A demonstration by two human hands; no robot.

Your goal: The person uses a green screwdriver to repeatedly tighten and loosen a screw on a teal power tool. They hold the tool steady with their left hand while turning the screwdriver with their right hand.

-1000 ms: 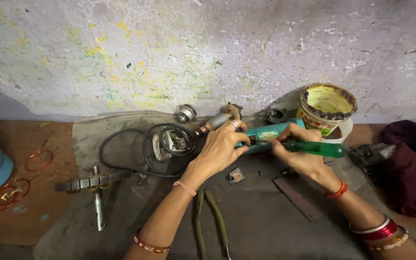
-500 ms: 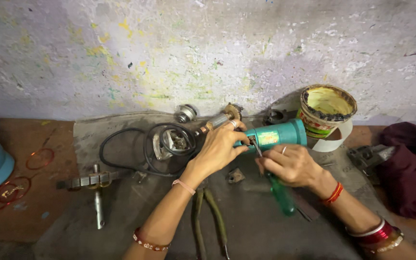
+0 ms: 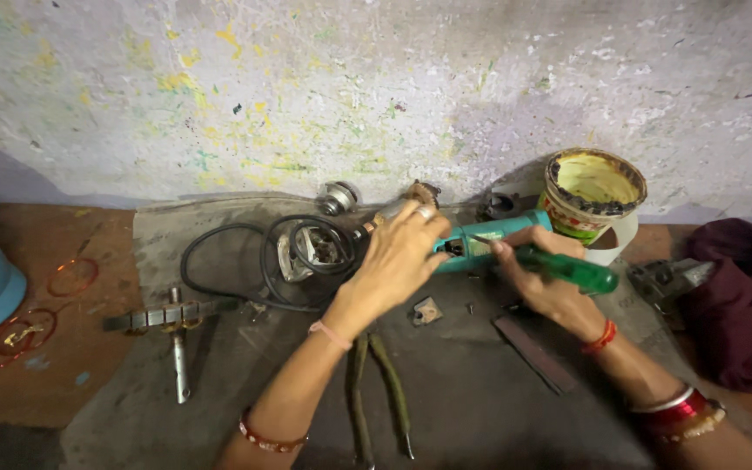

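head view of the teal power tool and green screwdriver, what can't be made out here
Head view, the only one:
- teal power tool: front end hidden under the left hand.
- green-handled screwdriver: tip too small to see where it meets the tool; right hand covers part.
- olive-handled pliers: jaws hidden by the left forearm.

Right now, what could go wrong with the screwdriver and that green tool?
The green-handled screwdriver in the right hand points toward the left hand steadying the teal power tool; a slip might jab those fingers. The black cord lies coiled right beside the left hand and may snag. Small loose parts could roll away.
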